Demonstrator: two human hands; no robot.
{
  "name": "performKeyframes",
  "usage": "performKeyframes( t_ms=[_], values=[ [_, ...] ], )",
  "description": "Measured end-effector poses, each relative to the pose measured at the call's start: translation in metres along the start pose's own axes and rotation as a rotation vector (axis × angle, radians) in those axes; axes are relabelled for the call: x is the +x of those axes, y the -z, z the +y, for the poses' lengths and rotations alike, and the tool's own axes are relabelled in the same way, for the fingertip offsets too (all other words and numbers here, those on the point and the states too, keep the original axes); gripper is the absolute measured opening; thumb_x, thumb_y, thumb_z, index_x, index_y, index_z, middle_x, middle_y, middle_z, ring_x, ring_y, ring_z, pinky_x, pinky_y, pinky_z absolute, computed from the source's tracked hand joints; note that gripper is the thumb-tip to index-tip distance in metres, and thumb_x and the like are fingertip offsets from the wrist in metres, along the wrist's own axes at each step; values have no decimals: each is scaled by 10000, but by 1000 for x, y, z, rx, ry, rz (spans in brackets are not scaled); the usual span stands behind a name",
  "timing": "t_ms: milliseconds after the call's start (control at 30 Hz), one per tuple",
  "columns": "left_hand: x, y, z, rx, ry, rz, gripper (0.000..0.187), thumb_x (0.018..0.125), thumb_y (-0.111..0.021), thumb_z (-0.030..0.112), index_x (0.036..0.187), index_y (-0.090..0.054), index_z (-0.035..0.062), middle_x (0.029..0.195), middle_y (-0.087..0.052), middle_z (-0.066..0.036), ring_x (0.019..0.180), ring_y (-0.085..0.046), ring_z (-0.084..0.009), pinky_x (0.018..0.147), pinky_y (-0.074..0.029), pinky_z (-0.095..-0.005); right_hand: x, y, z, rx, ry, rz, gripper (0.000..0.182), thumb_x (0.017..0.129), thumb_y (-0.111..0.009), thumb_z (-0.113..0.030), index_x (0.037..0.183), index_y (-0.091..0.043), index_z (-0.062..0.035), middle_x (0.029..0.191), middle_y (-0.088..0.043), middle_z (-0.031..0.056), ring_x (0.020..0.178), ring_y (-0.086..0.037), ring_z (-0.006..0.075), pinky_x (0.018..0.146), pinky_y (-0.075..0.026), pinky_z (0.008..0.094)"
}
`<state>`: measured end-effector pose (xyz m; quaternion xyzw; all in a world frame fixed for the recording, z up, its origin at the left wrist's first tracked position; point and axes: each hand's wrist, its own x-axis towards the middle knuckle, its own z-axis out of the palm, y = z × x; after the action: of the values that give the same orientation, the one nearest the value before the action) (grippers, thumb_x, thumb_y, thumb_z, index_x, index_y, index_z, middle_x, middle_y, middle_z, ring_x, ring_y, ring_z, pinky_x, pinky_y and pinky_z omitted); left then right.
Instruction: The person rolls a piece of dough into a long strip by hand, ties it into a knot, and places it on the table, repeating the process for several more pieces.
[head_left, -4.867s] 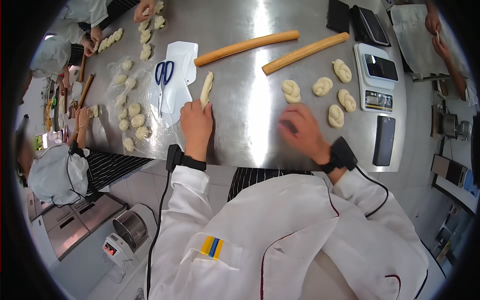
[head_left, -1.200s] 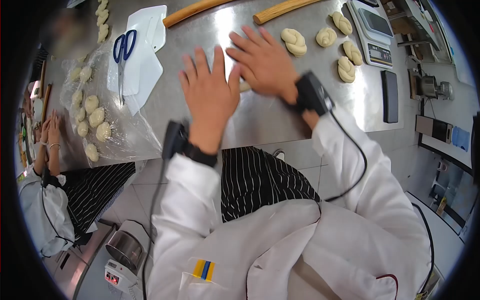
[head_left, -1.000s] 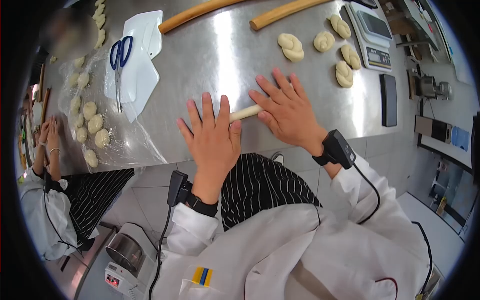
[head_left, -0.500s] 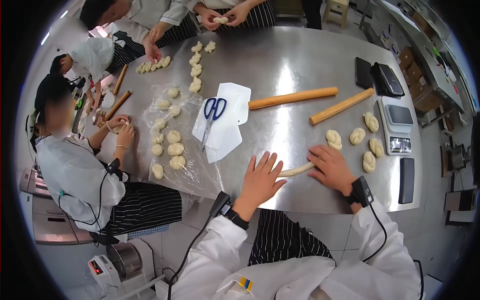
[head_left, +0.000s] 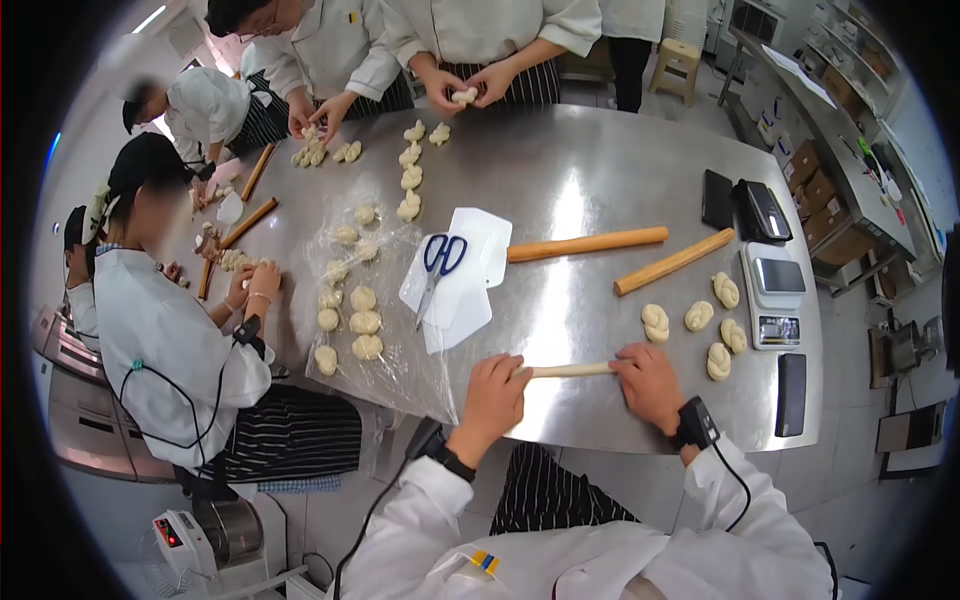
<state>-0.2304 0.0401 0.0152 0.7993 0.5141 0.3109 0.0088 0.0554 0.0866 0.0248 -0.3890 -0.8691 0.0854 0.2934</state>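
Note:
A pale dough rope (head_left: 572,370) stretches nearly level between my two hands at the near side of the steel table (head_left: 620,415). Its left end is pinched in my left hand (head_left: 495,395), its right end in the closed fingers of my right hand (head_left: 648,382). Beyond my right hand lie several knotted dough pieces (head_left: 655,323). White plastic scrapers (head_left: 470,300) with dark blue-handled scissors (head_left: 436,262) on top lie beyond my left hand.
Two wooden rolling pins (head_left: 590,243) lie mid-table. Dough balls (head_left: 365,322) sit under clear plastic film (head_left: 400,370) at left. Digital scales (head_left: 775,290) and a black case (head_left: 790,395) line the right side. Co-workers (head_left: 190,330) shape dough along the left and far edges.
My hands have gone from flat with spread fingers to gripping the dough rope's ends. The rope now looks straighter and level. The head view has tilted up a little.

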Motion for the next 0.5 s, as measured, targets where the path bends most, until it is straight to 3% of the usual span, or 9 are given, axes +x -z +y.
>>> performKeyframes(
  t_ms=[33,100,167,233,267,300,367,433,500],
  values=[
    [-5,-7,4,-99,54,83,322,766,-611,88,1083,-673,91,1164,-608,-140,1119,-535,-357,985,-395,-510,4,-2,-6,-20,13,30,253,752,-650,2,990,-684,-77,1022,-633,107,948,-610,305,812,-495,407],
    [18,4,33,-48,126,95,408,777,-618,165,1180,-646,110,1259,-571,-152,1215,-483,-363,1052,-319,-556,26,0,-25,84,-3,211,312,767,-673,-62,1080,-668,-67,1053,-635,138,991,-605,333,853,-487,398],
    [39,-17,40,129,175,-135,469,889,-573,332,1316,-586,139,1428,-464,-182,1357,-374,-394,1109,-202,-629,106,8,-31,230,-26,291,381,802,-679,-102,1176,-634,-46,1102,-640,143,1027,-608,320,866,-489,385],
    [38,-50,30,223,184,-242,561,867,-585,403,1362,-550,141,1436,-458,-192,1378,-349,-404,1110,-167,-658,219,9,1,709,-186,520,455,880,-681,-208,1283,-569,-26,1127,-638,87,979,-612,197,825,-488,317],
    [32,-59,34,202,214,-254,561,867,-585,403,1362,-550,141,1436,-458,-192,1378,-349,-404,1110,-167,-658,266,20,20,969,-463,371,479,878,-698,-226,1285,-558,-15,1132,-631,68,948,-602,163,811,-493,305],
    [29,-57,31,176,206,-257,568,874,-576,418,1369,-545,142,1445,-451,-192,1383,-345,-406,1103,-152,-677,289,28,38,1049,-493,327,482,871,-714,-237,1265,-564,-3,1121,-640,79,938,-599,154,814,-498,295],
    [29,-46,22,195,214,-250,565,887,-561,427,1376,-541,143,1455,-445,-190,1381,-347,-413,1086,-132,-710,287,40,46,682,-46,492,427,865,-719,-235,1206,-606,-4,1060,-672,81,941,-609,150,844,-496,294],
    [14,-35,32,294,309,-217,555,904,-546,415,1389,-526,146,1454,-447,-188,1367,-357,-422,1062,-115,-740,227,50,21,773,-17,304,335,854,-718,-220,1130,-660,-40,996,-695,70,954,-629,150,808,-497,295],
    [4,-30,37,305,441,-188,583,914,-544,411,1412,-485,112,1454,-423,-236,1365,-344,-441,1080,-152,-690,135,40,-6,512,-133,96,308,845,-706,-195,1113,-665,-47,980,-677,88,948,-630,205,822,-493,319]
  ],
)
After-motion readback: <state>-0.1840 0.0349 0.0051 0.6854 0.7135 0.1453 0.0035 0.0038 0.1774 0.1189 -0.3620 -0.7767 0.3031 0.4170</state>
